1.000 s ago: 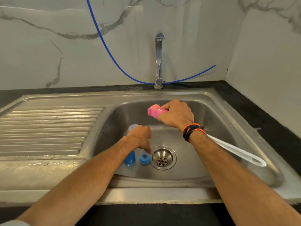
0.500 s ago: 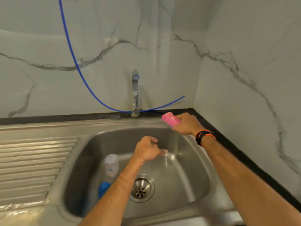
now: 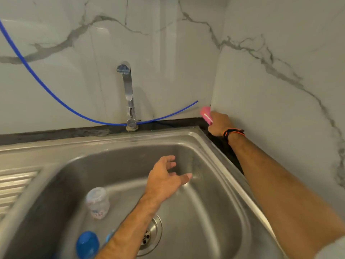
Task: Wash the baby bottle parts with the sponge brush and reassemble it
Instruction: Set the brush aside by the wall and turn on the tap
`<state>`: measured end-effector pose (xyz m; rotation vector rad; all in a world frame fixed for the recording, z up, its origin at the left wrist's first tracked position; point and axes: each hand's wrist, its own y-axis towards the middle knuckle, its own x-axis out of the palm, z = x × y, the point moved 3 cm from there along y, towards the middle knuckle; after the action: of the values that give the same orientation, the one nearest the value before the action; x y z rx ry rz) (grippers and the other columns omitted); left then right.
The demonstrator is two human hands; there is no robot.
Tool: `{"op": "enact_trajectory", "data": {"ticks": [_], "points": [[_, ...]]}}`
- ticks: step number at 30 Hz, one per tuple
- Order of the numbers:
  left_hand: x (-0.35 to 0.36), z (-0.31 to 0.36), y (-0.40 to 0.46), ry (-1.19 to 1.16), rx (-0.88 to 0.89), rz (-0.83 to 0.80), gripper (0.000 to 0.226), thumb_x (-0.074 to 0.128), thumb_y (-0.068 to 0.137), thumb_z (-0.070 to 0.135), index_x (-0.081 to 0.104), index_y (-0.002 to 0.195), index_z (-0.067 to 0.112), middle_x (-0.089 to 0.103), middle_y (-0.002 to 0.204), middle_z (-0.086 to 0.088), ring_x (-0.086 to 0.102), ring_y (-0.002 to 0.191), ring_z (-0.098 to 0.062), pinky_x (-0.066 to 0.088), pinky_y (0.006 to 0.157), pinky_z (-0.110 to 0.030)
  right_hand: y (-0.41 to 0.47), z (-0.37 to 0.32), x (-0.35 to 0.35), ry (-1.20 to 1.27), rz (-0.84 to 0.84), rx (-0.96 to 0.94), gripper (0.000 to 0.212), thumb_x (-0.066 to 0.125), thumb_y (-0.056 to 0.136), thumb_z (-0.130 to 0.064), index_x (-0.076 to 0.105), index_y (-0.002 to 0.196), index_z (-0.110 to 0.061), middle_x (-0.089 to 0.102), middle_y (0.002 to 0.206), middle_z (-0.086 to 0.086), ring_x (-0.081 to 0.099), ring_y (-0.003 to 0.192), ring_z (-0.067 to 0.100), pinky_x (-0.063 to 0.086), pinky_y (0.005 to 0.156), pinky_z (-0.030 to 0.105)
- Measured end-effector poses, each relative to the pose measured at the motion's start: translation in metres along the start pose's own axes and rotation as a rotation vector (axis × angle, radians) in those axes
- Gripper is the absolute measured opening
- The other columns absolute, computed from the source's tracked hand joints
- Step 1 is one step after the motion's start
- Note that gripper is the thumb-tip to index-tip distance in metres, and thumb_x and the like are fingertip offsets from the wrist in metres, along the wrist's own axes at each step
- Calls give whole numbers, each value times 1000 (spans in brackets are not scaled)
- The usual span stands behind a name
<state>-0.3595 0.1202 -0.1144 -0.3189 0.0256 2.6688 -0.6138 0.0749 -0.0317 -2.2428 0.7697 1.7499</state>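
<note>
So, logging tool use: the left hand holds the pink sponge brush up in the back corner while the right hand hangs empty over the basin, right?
Hands swapped. The head view shows the right hand gripping the pink sponge brush in the corner; the left hand hangs empty over the sink.

— Where do the bottle parts lie?
— In the sink (image 3: 214, 146); the bottle body (image 3: 97, 202) stands left of the drain (image 3: 151, 234); the cap (image 3: 87, 244) lies nearer the front edge, left of the left forearm.
— And the hands?
— The left hand (image 3: 166, 176) hangs over the basin; the right hand (image 3: 218, 124) holds the sponge brush (image 3: 206, 114) at the back right corner, right of the tap (image 3: 128, 94).
</note>
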Motion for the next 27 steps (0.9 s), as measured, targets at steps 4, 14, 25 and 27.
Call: {"op": "enact_trajectory", "data": {"ticks": [4, 14, 25, 27], "points": [[-4, 1, 0, -9, -11, 16, 77, 86, 72, 25, 47, 139, 23, 57, 131, 5, 64, 106, -13, 53, 81, -25, 8, 2, 17, -88, -129, -33, 60, 52, 90, -14, 34, 147, -9, 54, 132, 23, 54, 117, 40, 47, 93, 39], [-9, 4, -2, 24, -48, 32, 77, 86, 70, 29, 48, 137, 25, 58, 129, 7, 62, 111, -15, 54, 95, -40, -11, -14, 7, -42, 30, -109, 51, 62, 88, -24, 46, 134, -10, 50, 125, 19, 45, 117, 39, 42, 95, 43], [-79, 2, -11, 386, -95, 181, 62, 83, 75, 29, 56, 130, 17, 61, 126, -1, 58, 114, -16, 46, 95, -26, -98, -112, 50, 227, -62, -261, 39, 71, 82, -22, 65, 117, -6, 68, 116, 12, 63, 108, 30, 51, 93, 38], [-108, -10, -16, 587, -143, 218, 64, 84, 72, 31, 55, 129, 20, 60, 128, -3, 58, 116, -21, 48, 99, -32, -110, -131, 65, 249, -116, -268, 39, 73, 79, -22, 66, 114, -5, 68, 112, 11, 64, 102, 29, 53, 91, 40]]}}
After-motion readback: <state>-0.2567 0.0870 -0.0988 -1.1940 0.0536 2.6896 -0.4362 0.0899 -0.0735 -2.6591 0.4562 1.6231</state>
